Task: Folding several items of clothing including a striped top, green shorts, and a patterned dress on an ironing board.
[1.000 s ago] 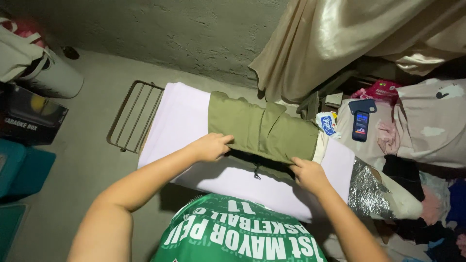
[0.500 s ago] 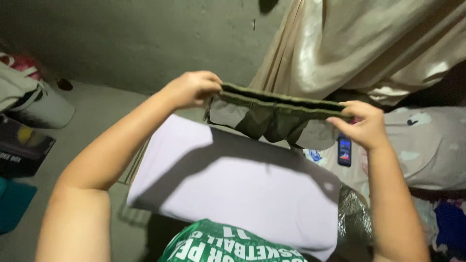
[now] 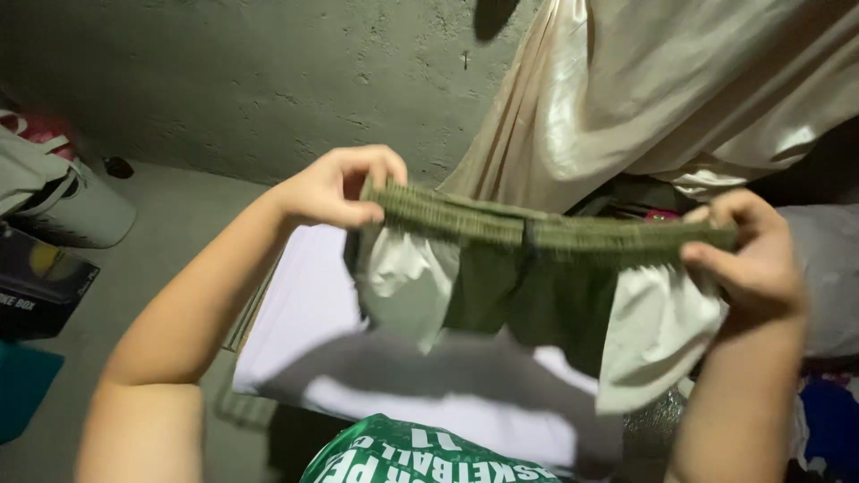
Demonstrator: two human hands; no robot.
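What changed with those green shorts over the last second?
Both hands, left and right, lifted the shorts off the ironing board and now hold them up by the waistband, turned inside out with white pockets hanging. The grip on both ends stayed; the board and curtain did not move.

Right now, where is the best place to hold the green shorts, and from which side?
Grip the green shorts by the ribbed waistband, at its two ends, as the left hand and right hand do. The band is thick and stretched straight; the white pocket linings hang loose.
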